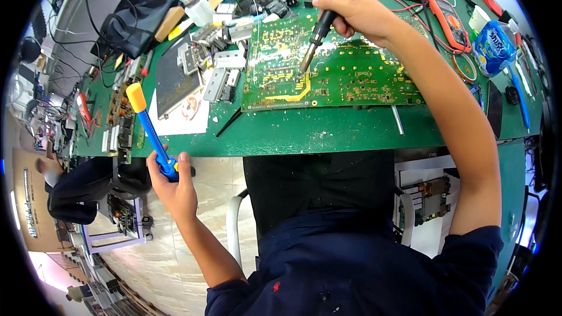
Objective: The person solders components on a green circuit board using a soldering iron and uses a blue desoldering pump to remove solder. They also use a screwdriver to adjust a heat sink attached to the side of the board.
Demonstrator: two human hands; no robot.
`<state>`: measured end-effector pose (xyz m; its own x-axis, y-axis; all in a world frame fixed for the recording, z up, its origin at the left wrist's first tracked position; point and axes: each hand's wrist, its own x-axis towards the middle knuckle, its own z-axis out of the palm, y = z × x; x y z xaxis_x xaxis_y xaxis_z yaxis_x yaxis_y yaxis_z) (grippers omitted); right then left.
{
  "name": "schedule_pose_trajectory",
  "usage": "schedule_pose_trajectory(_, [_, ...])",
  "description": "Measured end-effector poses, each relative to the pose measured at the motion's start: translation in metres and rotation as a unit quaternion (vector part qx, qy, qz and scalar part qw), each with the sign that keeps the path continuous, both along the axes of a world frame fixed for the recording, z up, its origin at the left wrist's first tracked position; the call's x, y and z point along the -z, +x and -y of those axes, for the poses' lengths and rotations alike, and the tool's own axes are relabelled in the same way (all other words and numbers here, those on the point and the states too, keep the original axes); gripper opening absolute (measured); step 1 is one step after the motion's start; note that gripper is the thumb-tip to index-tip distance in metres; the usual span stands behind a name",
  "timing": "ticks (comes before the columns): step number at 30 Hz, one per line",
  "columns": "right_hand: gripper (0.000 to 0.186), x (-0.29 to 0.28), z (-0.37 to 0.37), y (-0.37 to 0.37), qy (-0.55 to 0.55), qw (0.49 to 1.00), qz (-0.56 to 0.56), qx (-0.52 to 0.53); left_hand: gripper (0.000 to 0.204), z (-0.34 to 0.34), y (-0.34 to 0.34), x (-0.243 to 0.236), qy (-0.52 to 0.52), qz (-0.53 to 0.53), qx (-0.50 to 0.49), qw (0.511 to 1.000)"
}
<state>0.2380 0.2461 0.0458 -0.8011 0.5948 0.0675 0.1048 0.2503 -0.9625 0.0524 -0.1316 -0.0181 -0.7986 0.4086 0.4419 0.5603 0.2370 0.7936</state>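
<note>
Front strip of green bench (316, 133): passable between black stick (229, 123) and pale rod (398, 120) | circuit board (363, 85), left side: metal parts (218, 82) block | right side: red multimeter (449, 23), blue packet (494, 50) block | above, from where I stand: soldering iron (318, 34), right forearm (451, 88) cross.

Circuit board (339, 76) on bench (328, 133); multimeter (449, 22) right, paper (196, 125) left.

Black-handled soldering iron (319, 34): top running off the upper edge; tip contact too small to call;
Blue-and-yellow plastic tube (151, 129): lower end partly hidden by left hand (175, 190);
</note>
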Motion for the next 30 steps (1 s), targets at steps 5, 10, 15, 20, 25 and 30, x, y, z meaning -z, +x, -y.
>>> schedule_pose_trajectory(5, [0.035,-0.001,0.0,0.0,-0.038,0.997,-0.049,0.039,0.035,-0.005,0.001,0.021,0.04,0.012,-0.022,0.999])
schedule_pose_trajectory(10, [0.03,-0.015,0.01,0.001,-0.087,0.989,-0.074,0.095,0.044,0.002,-0.011,0.042,0.067,-0.01,-0.045,0.997])
schedule_pose_trajectory(15, [0.032,-0.015,0.019,-0.004,-0.071,0.99,-0.069,0.098,0.048,0.011,-0.017,0.067,0.091,0.016,-0.094,0.991])
schedule_pose_trajectory(20, [0.032,-0.018,0.031,-0.006,-0.086,0.987,-0.071,0.112,0.045,0.007,-0.018,0.098,0.132,0.024,-0.119,0.984])
schedule_pose_trajectory(25, [0.032,-0.009,0.018,0.002,-0.048,0.989,-0.081,0.117,0.05,0.009,-0.02,0.128,0.151,0.013,-0.156,0.976])
schedule_pose_trajectory(30, [0.031,-0.009,0.005,0.011,-0.05,0.996,-0.055,0.059,0.047,0.012,-0.028,0.152,0.161,0.034,-0.173,0.971])
